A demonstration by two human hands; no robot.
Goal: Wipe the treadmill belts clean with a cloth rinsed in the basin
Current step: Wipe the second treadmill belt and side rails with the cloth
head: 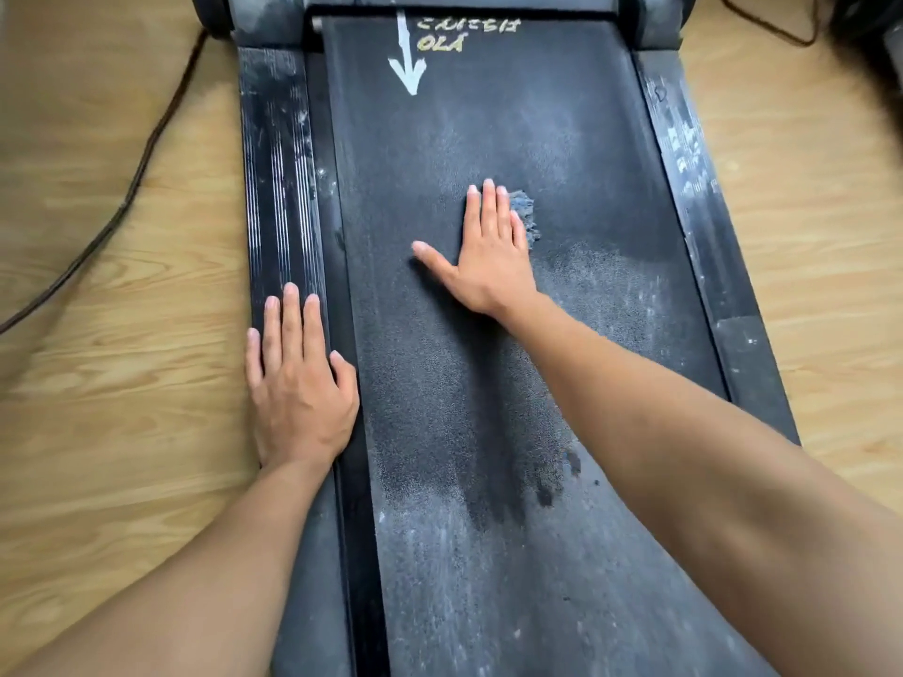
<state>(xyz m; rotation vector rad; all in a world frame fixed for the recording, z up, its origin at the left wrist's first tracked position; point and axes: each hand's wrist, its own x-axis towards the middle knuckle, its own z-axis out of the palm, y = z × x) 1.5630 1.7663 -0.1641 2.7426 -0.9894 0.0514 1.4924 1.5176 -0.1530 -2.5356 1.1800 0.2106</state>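
Note:
A dusty black treadmill belt runs up the middle of the view, with a white arrow and yellow lettering near its far end. My right hand lies flat on the belt's middle, fingers spread, pressing down a dark blue-grey cloth that shows only past the fingers on the right. A darker, wet-looking streak stretches from that hand back toward me. My left hand rests flat and empty on the treadmill's left side rail. No basin is in view.
The right side rail is scuffed and dusty. Wooden floor lies on both sides. A dark cable snakes over the floor at left. The treadmill's motor hood crosses the top.

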